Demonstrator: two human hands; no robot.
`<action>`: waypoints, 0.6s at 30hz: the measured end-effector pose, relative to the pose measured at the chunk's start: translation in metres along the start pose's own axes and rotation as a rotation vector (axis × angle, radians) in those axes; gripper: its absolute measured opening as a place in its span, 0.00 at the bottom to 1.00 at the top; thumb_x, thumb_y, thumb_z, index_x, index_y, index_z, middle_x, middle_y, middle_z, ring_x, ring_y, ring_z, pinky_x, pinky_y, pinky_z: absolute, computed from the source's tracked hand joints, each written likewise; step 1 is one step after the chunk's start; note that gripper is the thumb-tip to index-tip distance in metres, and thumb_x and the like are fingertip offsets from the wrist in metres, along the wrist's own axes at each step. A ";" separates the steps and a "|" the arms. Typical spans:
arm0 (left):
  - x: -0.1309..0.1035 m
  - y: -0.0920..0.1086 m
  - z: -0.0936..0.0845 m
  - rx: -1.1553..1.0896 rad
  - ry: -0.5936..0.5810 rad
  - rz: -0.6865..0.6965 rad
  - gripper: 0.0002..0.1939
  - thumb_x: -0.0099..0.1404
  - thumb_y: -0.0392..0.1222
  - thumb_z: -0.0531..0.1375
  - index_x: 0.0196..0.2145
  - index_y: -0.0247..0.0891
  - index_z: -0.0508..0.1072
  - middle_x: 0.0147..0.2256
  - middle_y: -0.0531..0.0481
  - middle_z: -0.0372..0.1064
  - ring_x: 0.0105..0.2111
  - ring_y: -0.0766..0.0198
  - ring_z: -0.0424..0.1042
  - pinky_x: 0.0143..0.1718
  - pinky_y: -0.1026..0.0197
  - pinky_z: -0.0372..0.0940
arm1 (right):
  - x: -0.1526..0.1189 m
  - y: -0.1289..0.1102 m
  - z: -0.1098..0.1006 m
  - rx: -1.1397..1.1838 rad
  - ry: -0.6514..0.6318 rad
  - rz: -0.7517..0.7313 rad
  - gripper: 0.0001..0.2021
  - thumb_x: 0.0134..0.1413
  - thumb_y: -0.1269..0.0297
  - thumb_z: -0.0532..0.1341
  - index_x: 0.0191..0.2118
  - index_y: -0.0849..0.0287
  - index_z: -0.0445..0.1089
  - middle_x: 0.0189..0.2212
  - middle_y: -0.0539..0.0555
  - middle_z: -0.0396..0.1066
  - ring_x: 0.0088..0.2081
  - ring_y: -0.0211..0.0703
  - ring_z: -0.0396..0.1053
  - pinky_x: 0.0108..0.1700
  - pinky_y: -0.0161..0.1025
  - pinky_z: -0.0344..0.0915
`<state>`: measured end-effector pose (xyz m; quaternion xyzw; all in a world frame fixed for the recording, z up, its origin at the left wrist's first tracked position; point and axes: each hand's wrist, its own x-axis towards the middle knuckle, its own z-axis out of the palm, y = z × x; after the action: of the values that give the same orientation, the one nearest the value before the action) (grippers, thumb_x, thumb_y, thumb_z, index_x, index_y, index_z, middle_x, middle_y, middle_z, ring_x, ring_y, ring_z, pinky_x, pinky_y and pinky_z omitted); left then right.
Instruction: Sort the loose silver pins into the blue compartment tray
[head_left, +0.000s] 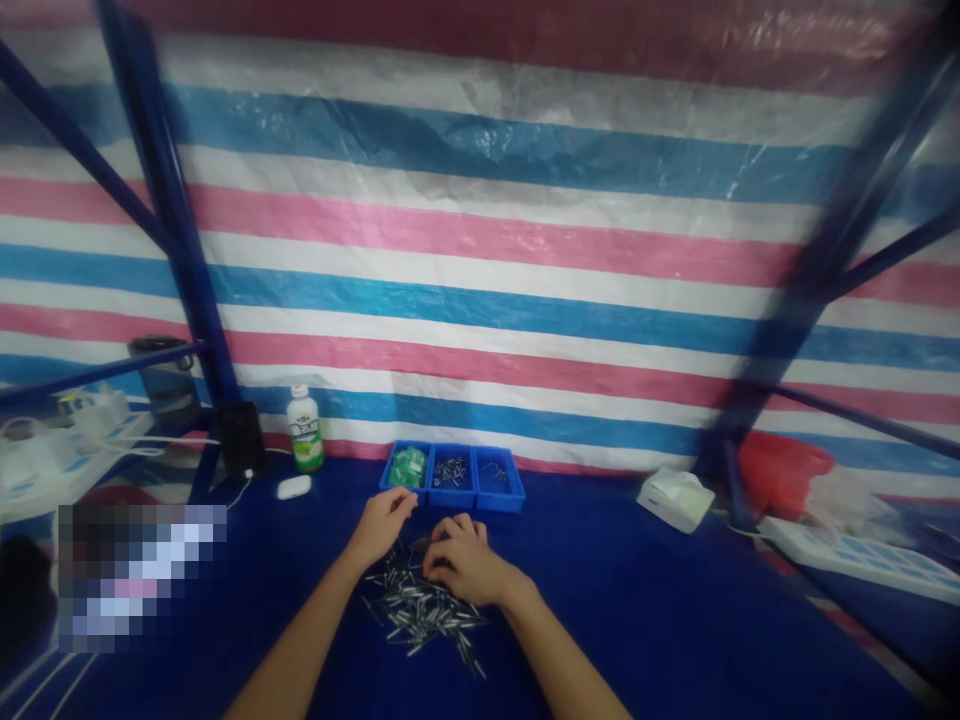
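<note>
A loose pile of small silvery metal pins [424, 612] lies on the blue table cover [637, 620] in front of me. My left hand [384, 524] rests at the pile's far left edge, fingers curled and pointing toward three small blue bins [452, 479]. My right hand [463, 560] lies knuckles-up over the pile's far side, fingers bent down onto the pins. Whether either hand pinches a pin is hidden. The left bin holds green parts, the middle and right bins hold a few metal pieces.
A white and green bottle [305, 429] stands at the back left beside a black box [241, 438] and a small white case [293, 487]. A white tissue pack [674, 497] lies at the right. Blue frame posts [169, 200] and a striped tarp wall [487, 240] enclose the table.
</note>
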<state>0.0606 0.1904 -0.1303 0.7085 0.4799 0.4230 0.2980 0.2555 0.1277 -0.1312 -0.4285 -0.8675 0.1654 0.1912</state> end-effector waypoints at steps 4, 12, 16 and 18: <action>0.000 0.000 -0.001 0.005 0.000 -0.002 0.20 0.63 0.56 0.54 0.27 0.37 0.74 0.25 0.51 0.71 0.27 0.61 0.68 0.31 0.63 0.59 | -0.001 0.001 -0.001 0.008 0.005 0.007 0.04 0.56 0.66 0.62 0.34 0.49 0.74 0.44 0.51 0.65 0.49 0.49 0.55 0.49 0.49 0.49; -0.004 0.005 0.001 -0.022 -0.138 0.022 0.22 0.62 0.58 0.54 0.30 0.36 0.75 0.26 0.51 0.71 0.28 0.61 0.67 0.30 0.63 0.59 | 0.001 0.008 -0.005 0.110 0.164 0.054 0.08 0.59 0.71 0.57 0.35 0.54 0.72 0.37 0.50 0.72 0.43 0.44 0.62 0.49 0.46 0.50; -0.009 0.012 0.002 0.035 -0.252 0.081 0.21 0.63 0.56 0.55 0.27 0.36 0.76 0.26 0.51 0.72 0.27 0.62 0.66 0.30 0.63 0.58 | 0.007 0.010 -0.006 0.211 0.310 0.082 0.08 0.58 0.69 0.57 0.35 0.54 0.74 0.36 0.51 0.75 0.41 0.46 0.66 0.48 0.45 0.52; -0.011 0.015 0.002 0.053 -0.285 0.094 0.19 0.63 0.54 0.56 0.28 0.36 0.78 0.27 0.51 0.73 0.27 0.62 0.67 0.30 0.63 0.57 | 0.010 0.012 -0.006 0.270 0.409 0.110 0.08 0.58 0.68 0.57 0.35 0.53 0.75 0.36 0.52 0.75 0.41 0.47 0.67 0.48 0.45 0.55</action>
<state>0.0664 0.1749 -0.1224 0.7906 0.4103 0.3188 0.3241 0.2605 0.1435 -0.1295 -0.4702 -0.7561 0.1996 0.4091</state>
